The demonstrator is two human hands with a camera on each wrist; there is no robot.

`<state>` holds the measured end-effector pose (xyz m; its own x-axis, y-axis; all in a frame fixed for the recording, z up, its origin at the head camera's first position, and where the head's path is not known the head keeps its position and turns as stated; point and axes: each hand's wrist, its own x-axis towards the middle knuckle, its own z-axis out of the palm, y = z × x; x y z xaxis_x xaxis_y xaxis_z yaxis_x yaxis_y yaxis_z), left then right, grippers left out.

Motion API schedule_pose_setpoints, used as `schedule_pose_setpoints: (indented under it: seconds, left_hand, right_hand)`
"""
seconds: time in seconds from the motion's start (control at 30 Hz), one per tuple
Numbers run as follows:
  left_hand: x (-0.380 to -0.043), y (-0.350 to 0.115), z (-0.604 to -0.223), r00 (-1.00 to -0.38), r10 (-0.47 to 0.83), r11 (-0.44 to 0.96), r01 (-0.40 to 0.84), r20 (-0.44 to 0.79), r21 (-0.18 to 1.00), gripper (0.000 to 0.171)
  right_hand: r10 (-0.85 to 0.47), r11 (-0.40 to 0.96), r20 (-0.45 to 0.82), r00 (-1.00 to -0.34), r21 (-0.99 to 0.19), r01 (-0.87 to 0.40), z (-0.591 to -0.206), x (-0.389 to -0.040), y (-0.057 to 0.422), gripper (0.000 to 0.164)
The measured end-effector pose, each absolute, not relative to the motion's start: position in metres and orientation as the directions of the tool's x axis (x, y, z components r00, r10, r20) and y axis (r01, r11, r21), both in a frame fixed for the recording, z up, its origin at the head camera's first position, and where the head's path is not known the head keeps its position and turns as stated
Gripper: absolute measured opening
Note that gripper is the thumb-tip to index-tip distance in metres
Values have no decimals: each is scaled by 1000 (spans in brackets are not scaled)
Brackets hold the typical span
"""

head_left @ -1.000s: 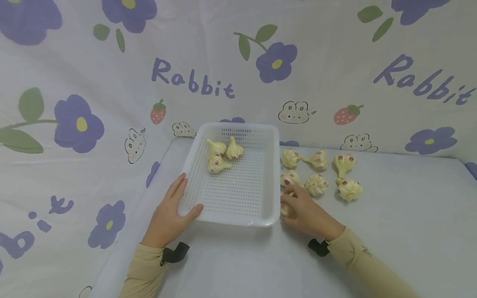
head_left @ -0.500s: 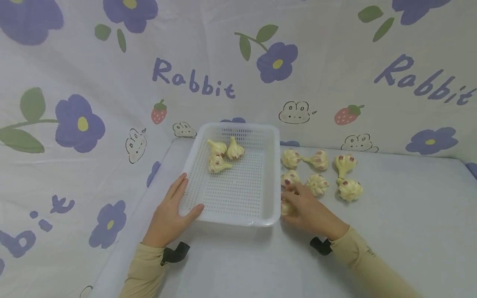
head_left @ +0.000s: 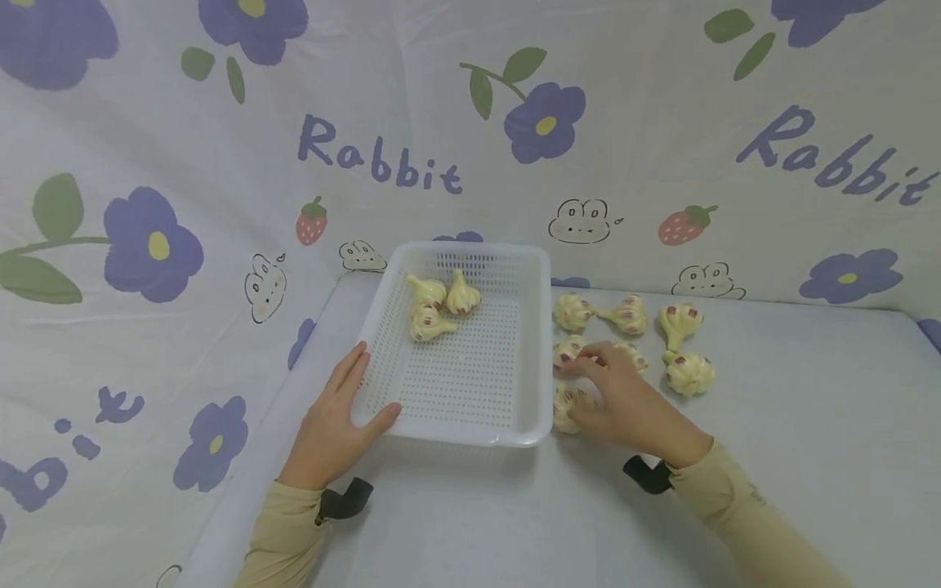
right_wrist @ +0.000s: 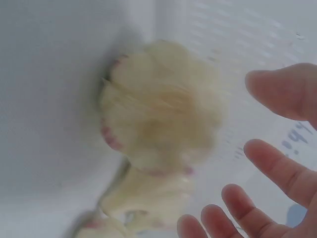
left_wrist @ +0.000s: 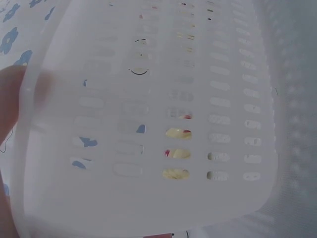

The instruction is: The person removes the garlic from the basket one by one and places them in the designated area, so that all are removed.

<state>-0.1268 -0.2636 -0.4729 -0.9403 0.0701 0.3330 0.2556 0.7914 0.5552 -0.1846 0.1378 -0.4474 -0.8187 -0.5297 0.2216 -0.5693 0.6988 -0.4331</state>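
Note:
A white perforated plastic basket (head_left: 532,359) stands on the table with three garlic bulbs (head_left: 463,296) grouped at its back left. My left hand (head_left: 331,429) holds its left side, thumb over the rim and fingers along the outer wall. In the left wrist view the basket wall (left_wrist: 124,198) fills the picture. My right hand (head_left: 628,404) is just right of the basket, thumb and fingers spread apart. Nearest to it lies a garlic bulb (head_left: 568,407) beside the basket; in the right wrist view the fingers stand apart from the blurred garlic bulb (right_wrist: 158,109).
More garlic bulbs lie right of the basket in loose rows, among them a back bulb (head_left: 573,313) and a right-hand bulb (head_left: 689,373). My right hand partly covers a middle bulb (head_left: 634,358). A patterned cloth (head_left: 625,147) hangs behind the white table (head_left: 794,408).
My right hand has let go of the garlic bulb beside the basket and shifted right, so more of that bulb shows. My left hand and the basket stay put.

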Motion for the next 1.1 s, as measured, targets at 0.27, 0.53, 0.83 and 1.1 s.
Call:
schedule_pose_setpoints:
  seconds: [0.27, 0.53, 0.83, 1.1]
  left_hand:
    - [-125, -264, -473, -943, 61, 791, 245, 326, 560, 91]
    - [-124, -263, -473, -944, 65, 790, 246, 323, 562, 92]
    - [-124, -263, -473, -938, 64, 792, 256, 342, 554, 92]
    - [-125, -263, -473, -935, 65, 793, 260, 348, 551, 91]
  right_hand:
    - [-509, 699, 267, -818, -426, -574, -431, -185, 141, 41]
    - [-505, 684, 304, -808, -430, -589, -419, -186, 135, 46]
    - [-519, 657, 340, -784, -428, -620, -408, -187, 124, 48]
    - [-532, 652, 330, -780, -427, -626, -400, -188, 114, 55]
